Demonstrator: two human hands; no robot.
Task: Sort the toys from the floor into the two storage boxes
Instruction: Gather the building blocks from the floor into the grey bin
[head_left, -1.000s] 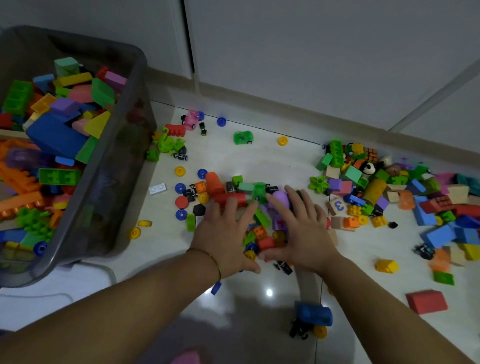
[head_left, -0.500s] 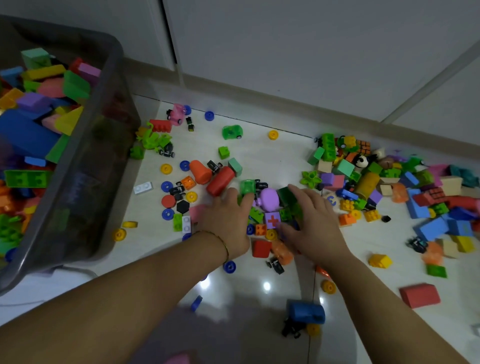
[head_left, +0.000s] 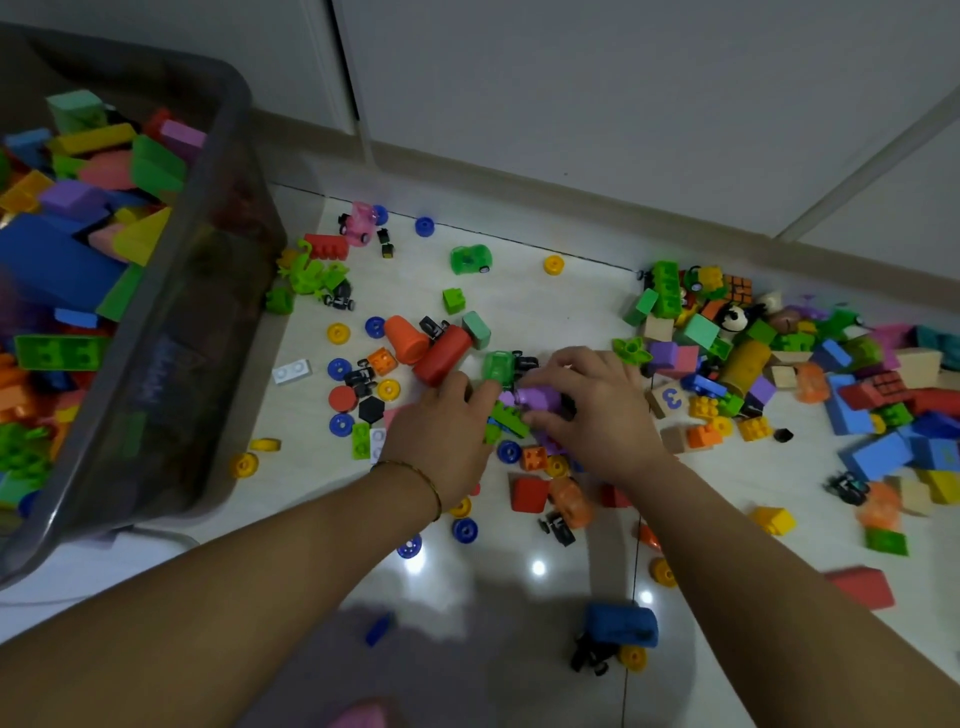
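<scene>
Small toys lie scattered over the white floor. My left hand and my right hand meet over a cluster in the middle, fingers curled down round it. Between them I see a purple toy under my right fingers and green bricks at my left fingertips. A green toy car sits just beyond the fingers. The grey see-through storage box stands at the left, heaped with coloured blocks. No second box is in view.
A red cylinder and an orange cup lie just left of the hands. A dense heap of blocks fills the right side. A blue foam block lies near me. The wall runs along the back.
My hands went from lying flat on the pile to curling in toward each other, bunching the purple toy and green bricks between them. The view shifted slightly.
</scene>
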